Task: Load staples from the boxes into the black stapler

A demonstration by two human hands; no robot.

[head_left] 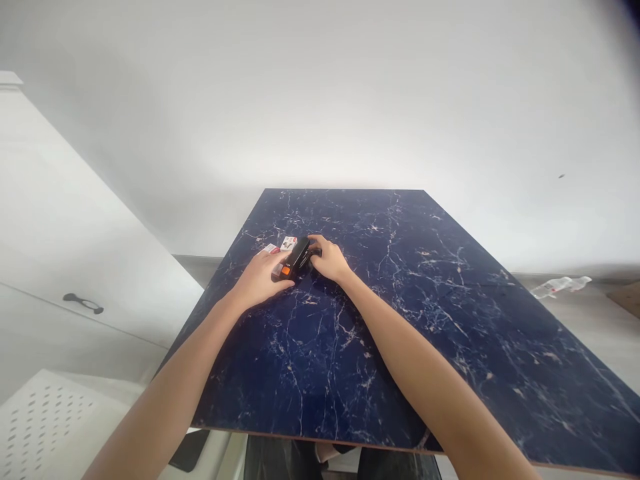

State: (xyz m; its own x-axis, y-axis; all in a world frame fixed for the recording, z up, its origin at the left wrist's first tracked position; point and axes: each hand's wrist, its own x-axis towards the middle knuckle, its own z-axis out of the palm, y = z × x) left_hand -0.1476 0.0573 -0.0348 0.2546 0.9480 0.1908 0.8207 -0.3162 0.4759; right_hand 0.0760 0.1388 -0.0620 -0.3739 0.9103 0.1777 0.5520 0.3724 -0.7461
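A black, stapler-like object with an orange patch [300,252] lies on the table's left half, between my hands. My left hand [257,277] holds its near left side, the thumb at its lower end and the fingers reaching over its left edge. With curled fingers, my right hand [327,259] grips the object's right side; part of what its fingertips touch is hidden. Just beyond my left fingers is a small white box with dark and red print [289,243]. A red-and-white piece [271,249] shows beside that box, partly covered by my left hand.
The dark blue marble-patterned table [400,320] stands against a white wall [350,93]. To the left is a white cabinet [100,220] with a dark handle [83,304]. Clear crumpled plastic [561,287] lies beyond the right edge. A dark flat item [190,450] sits below the front edge.
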